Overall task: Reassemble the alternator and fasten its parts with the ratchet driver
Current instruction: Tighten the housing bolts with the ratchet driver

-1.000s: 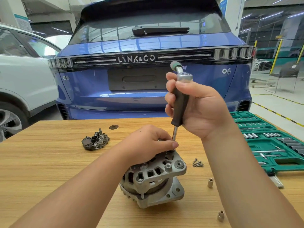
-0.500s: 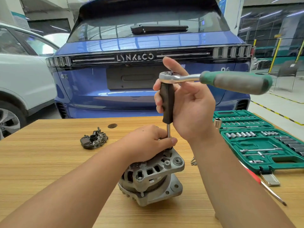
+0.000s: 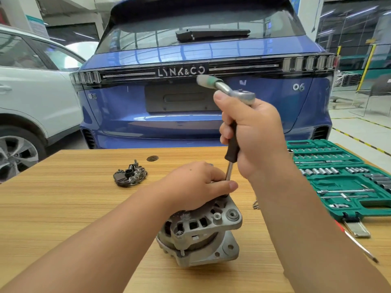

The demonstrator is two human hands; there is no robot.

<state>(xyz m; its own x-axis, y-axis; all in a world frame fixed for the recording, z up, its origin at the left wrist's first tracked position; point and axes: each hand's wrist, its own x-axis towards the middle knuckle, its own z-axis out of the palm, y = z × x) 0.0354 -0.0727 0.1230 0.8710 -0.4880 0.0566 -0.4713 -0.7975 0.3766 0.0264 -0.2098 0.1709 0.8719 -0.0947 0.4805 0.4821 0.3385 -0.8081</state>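
head view: alternator sitting on wooden table; left hand resting curled over its top, pinching driver shaft; right hand gripping upright ratchet driver; socket case lying to the right.

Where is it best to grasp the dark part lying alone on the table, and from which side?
Probably from above, pinching the dark part across its narrower width. It lies flat on the table with studs pointing up and open wood all around, so fingers can close on its outer rim without touching the studs.
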